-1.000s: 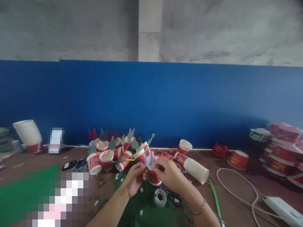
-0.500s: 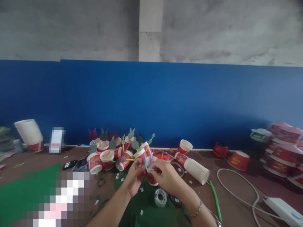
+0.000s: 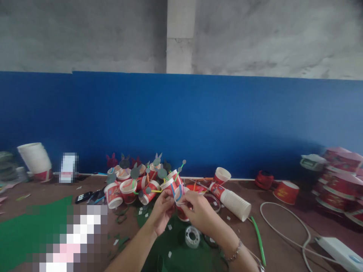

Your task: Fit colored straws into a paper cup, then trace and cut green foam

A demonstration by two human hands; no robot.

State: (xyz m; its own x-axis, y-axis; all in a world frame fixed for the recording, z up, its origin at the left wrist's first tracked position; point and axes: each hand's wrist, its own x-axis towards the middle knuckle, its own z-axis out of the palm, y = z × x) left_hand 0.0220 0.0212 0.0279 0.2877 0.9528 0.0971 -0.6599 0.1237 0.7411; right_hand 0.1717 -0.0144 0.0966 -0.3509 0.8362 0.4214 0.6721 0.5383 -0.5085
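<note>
Between my two hands a red-and-white paper cup (image 3: 183,214) stands upright, with a blue and a pinkish strip (image 3: 173,188) rising at its rim. My left hand (image 3: 162,211) is closed at the cup's left side, fingertips pinched at the rim by the blue strip. From the right, my right hand (image 3: 200,208) grips the cup's rim with its thumb and fingers; the exact hold is partly hidden. Just behind lies a cluster of decorated paper cups (image 3: 128,187) with bent coloured strips and grey rabbit-head cutouts (image 3: 136,170). A clear tape roll (image 3: 192,237) is below my right wrist.
To the right lie a nested stack of paper cups (image 3: 236,204), a green strip (image 3: 258,241), a looped white cable (image 3: 283,207) and a white power strip (image 3: 338,251). Red tubs (image 3: 337,181) are piled far right. A blue panel (image 3: 227,124) borders the table's back.
Both hands stay almost in place on the cup. The cup's lower end has shifted very slightly; the things around look the same.
</note>
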